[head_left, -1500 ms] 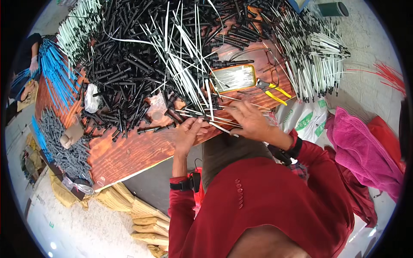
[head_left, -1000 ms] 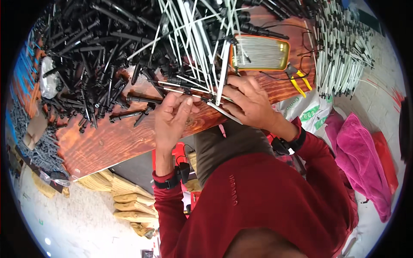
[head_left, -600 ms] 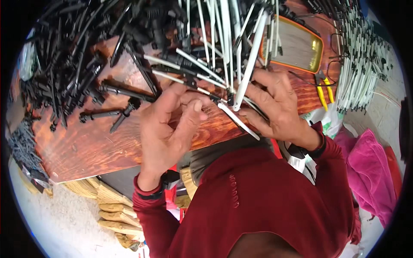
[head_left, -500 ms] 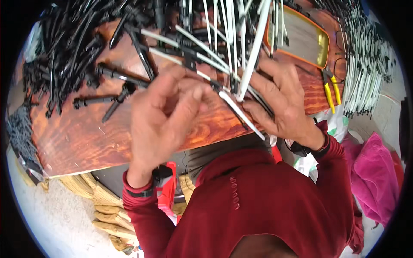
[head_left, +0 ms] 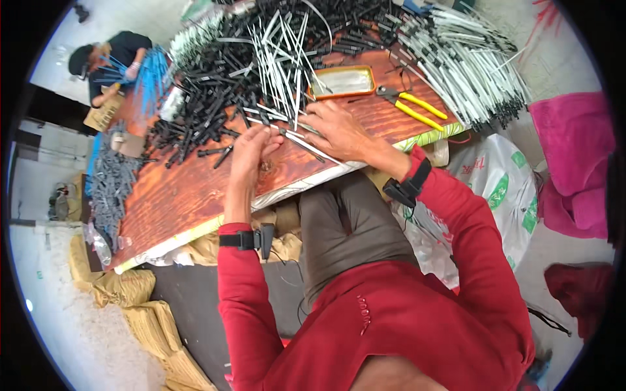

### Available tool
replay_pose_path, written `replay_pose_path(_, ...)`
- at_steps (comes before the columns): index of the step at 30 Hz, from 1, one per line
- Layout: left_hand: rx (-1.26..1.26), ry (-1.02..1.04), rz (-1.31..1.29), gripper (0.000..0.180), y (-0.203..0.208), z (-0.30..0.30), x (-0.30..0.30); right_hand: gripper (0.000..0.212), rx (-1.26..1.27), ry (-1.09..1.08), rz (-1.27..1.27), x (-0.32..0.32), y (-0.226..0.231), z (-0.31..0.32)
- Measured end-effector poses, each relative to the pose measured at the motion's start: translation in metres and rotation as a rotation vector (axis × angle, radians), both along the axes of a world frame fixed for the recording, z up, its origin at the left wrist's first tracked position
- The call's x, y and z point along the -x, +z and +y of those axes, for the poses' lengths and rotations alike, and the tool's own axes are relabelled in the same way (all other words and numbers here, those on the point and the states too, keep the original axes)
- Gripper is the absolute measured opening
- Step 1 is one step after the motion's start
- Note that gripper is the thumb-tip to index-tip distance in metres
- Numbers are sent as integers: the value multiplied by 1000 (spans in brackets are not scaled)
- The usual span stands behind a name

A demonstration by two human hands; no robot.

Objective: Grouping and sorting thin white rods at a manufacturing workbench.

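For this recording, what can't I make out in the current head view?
Head view:
Left hand: what it pinches, if anything, is too small to tell.
Right hand: its back hides the palm.
Black parts: upper ones cover those below.
Magenta cloth: cut off by the right rim.

We cannot see what lies under the right hand (head_left: 339, 132); the magenta towel (head_left: 574, 146) is cut off at the right edge.

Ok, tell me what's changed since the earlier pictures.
The view has pulled back, bringing a co-worker into fuller sight at upper left. No new hold or release shows clearly. The left hand and right hand stay at the white strip between them; yellow-handled pliers and orange-rimmed tray stay put.
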State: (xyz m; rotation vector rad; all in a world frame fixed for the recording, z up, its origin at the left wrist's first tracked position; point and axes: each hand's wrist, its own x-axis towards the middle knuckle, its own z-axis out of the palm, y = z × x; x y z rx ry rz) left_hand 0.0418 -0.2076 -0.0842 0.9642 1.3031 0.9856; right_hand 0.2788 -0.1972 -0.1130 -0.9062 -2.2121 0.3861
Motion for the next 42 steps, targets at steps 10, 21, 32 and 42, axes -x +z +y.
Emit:
replay_pose_path(10, -7, 96, -150, 19, 89, -50, -35, 40, -172, -228, -30, -64, 107, -79)
replay_pose_path(21, -6, 190, -217, 20, 47, -84, -17, 39, 75, -198, -80, -20, 71, -107)
replay_pose_path(32, -66, -131, -53, 40, -12, -213, 56, 20, -111, -128, 29, -50, 26, -130)
replay_pose_path(42, 876, 123, -82, 35, -305, -499, 160, 34, 872, -229, -681, -98, -194, -279)
